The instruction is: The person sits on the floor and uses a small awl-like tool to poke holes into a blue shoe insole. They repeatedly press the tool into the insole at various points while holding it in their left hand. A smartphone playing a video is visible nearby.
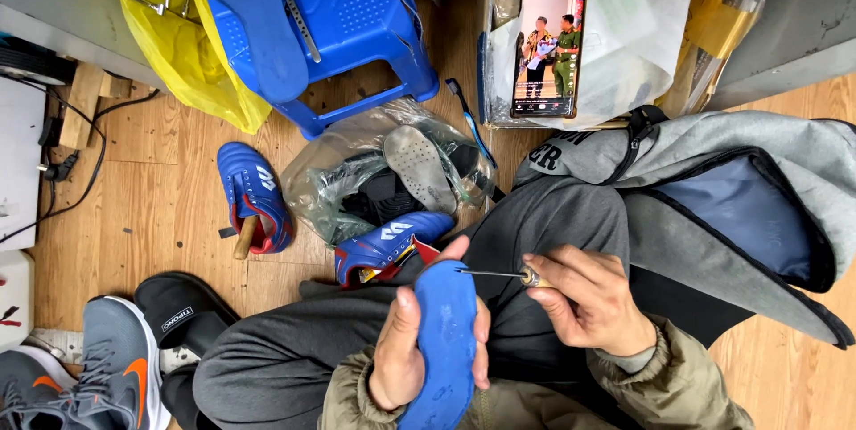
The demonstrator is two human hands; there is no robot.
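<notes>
Seen from the head: two blue shoes [252, 196] on the floor; one blue insole [446, 341] over the lap, gripped by left hand [406, 350]; right hand [593, 301] pinching one awl [499, 275], tip at insole's upper edge; bare floorboards right.

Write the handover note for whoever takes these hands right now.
Left hand: grips the blue shoe sole upright over the lap.
Right hand: holds the stitching awl, its needle tip at the sole's upper edge.
Nearby: blue shoe upper just beyond the sole; second blue shoe on the floor, left.
Done: no stitching visible along the sole.
Left: cannot tell how much of the edge remains.
</notes>
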